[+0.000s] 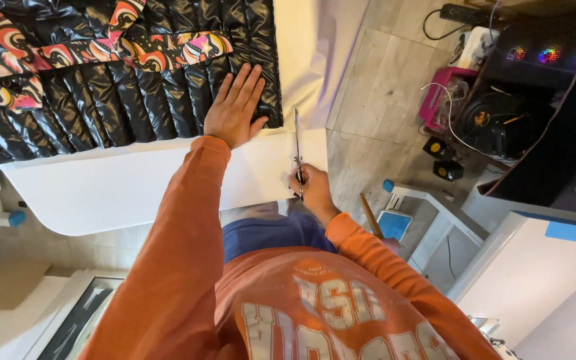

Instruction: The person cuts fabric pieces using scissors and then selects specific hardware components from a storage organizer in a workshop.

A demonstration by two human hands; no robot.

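Left hand flat, fingers spread, pressing black quilted jacket onto white paper sheet on counter. Right hand gripping scissors, blades pointing away along paper's right side, just beside jacket edge. Jacket has colourful patterned trim. Orange sleeves visible.

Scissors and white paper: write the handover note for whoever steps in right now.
Left hand: flat, fingers spread, pressing the black quilted jacket down on the white paper.
Right hand: gripping the scissors, blades pointing away from the body along the jacket's right edge.
Done: a cut runs in from the near edge of the paper up to the scissors.
Left: the paper beyond the blade tips, beside the jacket, is uncut.
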